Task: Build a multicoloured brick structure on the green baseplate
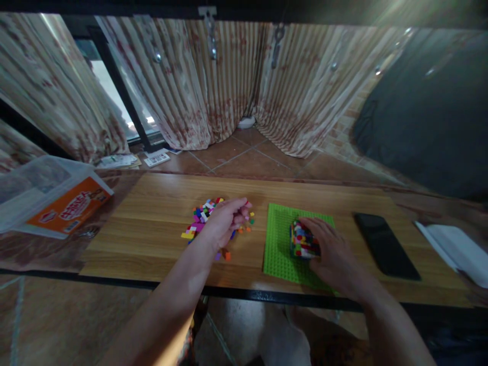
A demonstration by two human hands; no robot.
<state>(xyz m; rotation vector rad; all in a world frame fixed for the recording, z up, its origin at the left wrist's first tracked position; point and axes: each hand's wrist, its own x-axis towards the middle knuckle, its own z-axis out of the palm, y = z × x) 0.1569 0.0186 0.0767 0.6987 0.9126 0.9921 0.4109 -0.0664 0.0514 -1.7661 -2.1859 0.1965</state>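
A block built of multicoloured toy bricks (301, 240) stands on a green studded baseplate (277, 249). My right hand (333, 249) grips the block from its right side, fingers at the back and thumb at the front. To the left, my left hand (229, 216) hovers over a heap of loose toy bricks (198, 218), its fingers closed in a pinch. Between thumb and fingertips shows a small red brick (247, 203). Part of the heap is hidden beneath that hand and wrist. Several orange bricks (244, 230) lie scattered just past it.
On the wooden tabletop (133, 229), a black phone (385, 244) lies right of the baseplate, with a white tray-like object (453, 249) farther right. A clear plastic tub (49, 178) with an orange label rests on its side at left. Curtains (213, 86) hang behind.
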